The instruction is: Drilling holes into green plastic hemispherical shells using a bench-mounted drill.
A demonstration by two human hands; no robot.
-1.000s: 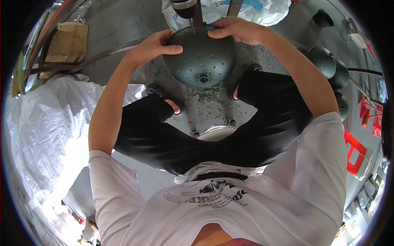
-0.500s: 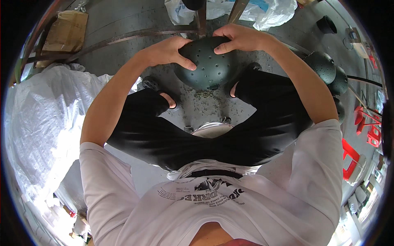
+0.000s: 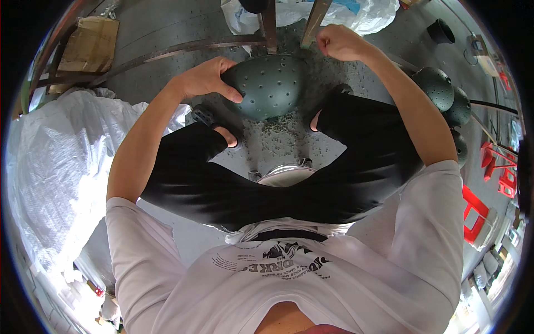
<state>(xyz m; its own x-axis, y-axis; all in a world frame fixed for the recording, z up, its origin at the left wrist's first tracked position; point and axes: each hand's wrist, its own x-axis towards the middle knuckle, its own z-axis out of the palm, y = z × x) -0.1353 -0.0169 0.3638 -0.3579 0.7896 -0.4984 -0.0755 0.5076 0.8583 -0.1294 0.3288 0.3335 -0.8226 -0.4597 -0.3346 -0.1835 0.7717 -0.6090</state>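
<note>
Between my feet hangs a dark green rounded shell point(image 3: 268, 89), dotted with small holes, its domed side toward me. My left hand point(image 3: 207, 80) grips its left edge, thumb pressed on the outer face and fingers hidden behind. Away from the shell, up and to its right, my right hand point(image 3: 342, 43) is closed with curled fingers. What it holds, if anything, is hidden. Beside that hand stands a brown post point(image 3: 316, 22), and a darker post point(image 3: 268, 28) rises behind the shell.
Small dark bits point(image 3: 278, 133) litter the grey floor below the shell. More green shells point(image 3: 434, 89) lie at the right, near red stools point(image 3: 474, 214). White sheeting point(image 3: 61, 167) covers the left side. A cardboard box point(image 3: 90, 44) and a black pot point(image 3: 441, 32) sit farther off.
My right hand has let go of the shell and moved up and right, its fingers now curled. The shell has shifted slightly left and turned in my left hand.
</note>
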